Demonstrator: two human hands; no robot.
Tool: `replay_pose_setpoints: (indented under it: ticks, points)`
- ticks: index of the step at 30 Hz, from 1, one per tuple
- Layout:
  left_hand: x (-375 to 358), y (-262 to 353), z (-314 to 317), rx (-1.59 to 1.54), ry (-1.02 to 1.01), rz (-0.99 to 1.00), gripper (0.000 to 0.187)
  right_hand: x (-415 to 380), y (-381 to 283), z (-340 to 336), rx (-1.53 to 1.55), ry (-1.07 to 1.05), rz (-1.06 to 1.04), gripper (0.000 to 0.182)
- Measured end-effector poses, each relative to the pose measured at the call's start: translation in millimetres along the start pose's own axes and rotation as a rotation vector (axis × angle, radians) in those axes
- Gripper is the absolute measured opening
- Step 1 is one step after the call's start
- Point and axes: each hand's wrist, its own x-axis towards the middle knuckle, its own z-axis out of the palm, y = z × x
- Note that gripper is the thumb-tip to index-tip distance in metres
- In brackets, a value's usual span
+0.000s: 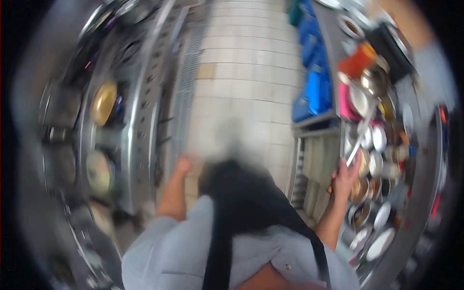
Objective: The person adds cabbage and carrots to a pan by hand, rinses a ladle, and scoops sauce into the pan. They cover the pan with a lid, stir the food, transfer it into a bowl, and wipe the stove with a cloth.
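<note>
My right hand is closed around the handle of a long metal utensil, beside a counter crowded with containers. The utensil points up and away, toward a round shiny metal bowl; whether the two are joined I cannot tell. My left hand hangs over the floor near the stove front, blurred, and its fingers cannot be made out. Near the right hand stand several round containers with pale or brown contents.
A steel stove runs along the left, with a yellow oval pan and a pale round pot. Blue bags or cloths hang at the right counter's edge. Tiled floor lies between. Another person's arm reaches in top right.
</note>
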Motion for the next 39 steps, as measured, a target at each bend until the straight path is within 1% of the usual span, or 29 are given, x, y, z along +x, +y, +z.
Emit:
replay_pose_setpoints:
  ticks: [1, 3, 4, 6, 7, 9, 10, 11, 12, 13, 15, 16, 18, 19, 21, 22, 23, 24, 26, 28, 29, 31, 32, 33, 34, 35, 36, 38, 39]
  points:
    - [-19, 23, 7, -0.123, 0.072, -0.249, 0.026, -4, -6, 12, 0.024, -0.036, -0.029, 0.063]
    - [-44, -3, 13, 0.102, 0.096, -0.12, 0.024, -16, -17, 30, 0.056, -0.153, -0.001, 0.065]
    - [-72, 4, 13, 0.076, 0.159, -0.157, 0.024, -21, -18, 38, 0.094, -0.207, -0.032, 0.066]
    - [-126, 42, -5, -0.256, 0.112, -0.424, 0.026, -37, -27, 58, 0.135, -0.302, -0.039, 0.066]
    - [-142, 27, -10, -0.286, 0.155, -0.433, 0.026, -48, -33, 70, 0.128, -0.351, -0.05, 0.067]
    - [-177, -6, -14, -0.309, 0.142, -0.636, 0.027, -70, -36, 90, 0.143, -0.493, -0.074, 0.068]
    - [-197, -5, -21, -0.345, 0.179, -0.645, 0.027, -82, -37, 101, 0.151, -0.584, -0.081, 0.069]
    - [-226, 18, -31, -0.296, 0.205, -0.593, 0.029, -91, -38, 110, 0.141, -0.645, -0.081, 0.07]
    - [-250, 20, -37, -0.248, 0.226, -0.543, 0.031, -105, -40, 124, 0.134, -0.69, -0.091, 0.07]
    - [-267, -3, -38, -0.279, 0.257, -0.561, 0.031, -122, -42, 139, 0.139, -0.76, -0.101, 0.07]
    - [-305, -60, -33, -0.254, 0.329, -0.471, 0.031, -163, -43, 170, 0.156, -0.892, -0.114, 0.07]
    - [-329, -80, -31, -0.287, 0.358, -0.503, 0.031, -183, -42, 186, 0.139, -0.944, -0.111, 0.07]
    - [-381, -118, -33, -0.642, 0.506, -0.712, 0.03, -229, -39, 215, 0.153, -1.079, -0.113, 0.07]
    - [-413, -141, -30, -0.677, 0.543, -0.738, 0.03, -257, -38, 229, 0.142, -1.135, -0.11, 0.07]
    - [-472, -189, -27, -0.516, 0.62, -0.541, 0.028, -312, -39, 257, 0.139, -1.293, -0.038, 0.07]
    - [-498, -212, -26, -0.538, 0.66, -0.557, 0.028, -339, -41, 269, 0.137, -1.366, -0.003, 0.07]
    - [-521, -234, -27, -0.627, 0.785, -0.605, 0.028, -364, -44, 281, 0.117, -1.467, 0.002, 0.069]
    - [-543, -255, -26, -0.715, 0.904, -0.65, 0.029, -387, -45, 291, 0.115, -1.504, -0.002, 0.069]
    - [-581, -273, -47, -0.712, 0.992, -0.556, 0.032, -427, -47, 308, 0.002, -1.678, -0.013, 0.067]
    - [-600, -283, -79, -0.717, 1.197, -0.462, 0.032, -464, -53, 321, -0.071, -1.742, 0.013, 0.066]
    - [-605, -292, -98, -0.73, 1.21, -0.47, 0.032, -481, -54, 329, -0.112, -1.823, 0.031, 0.066]
    - [-606, -305, -141, -0.251, 1.306, -0.283, 0.034, -511, -53, 348, -0.2, -1.956, 0.055, 0.065]
    - [-610, -286, -169, -0.259, 1.314, -0.293, 0.034, -528, -53, 356, -0.209, -1.968, 0.054, 0.065]
    - [-614, -246, -205, -0.687, 1.383, -0.337, 0.035, -541, -49, 366, -0.272, -2.024, 0.059, 0.066]
    - [-618, -229, -232, -1.121, 1.417, -0.369, 0.036, -552, -43, 376, -0.336, -2.078, 0.066, 0.066]
    - [-615, -254, -240, -0.627, 1.446, -0.192, 0.037, -565, -36, 388, -0.356, -2.112, 0.069, 0.066]
    - [-616, -278, -247, -0.625, 1.458, -0.202, 0.037, -582, -35, 398, -0.382, -2.144, 0.032, 0.065]
    - [-632, -219, -302, -1.316, 1.437, -0.243, 0.037, -617, -32, 422, -0.475, -2.196, 0.028, 0.064]
    - [-638, -225, -313, -1.32, 1.447, -0.256, 0.037, -635, -34, 433, -0.513, -2.226, 0.017, 0.065]
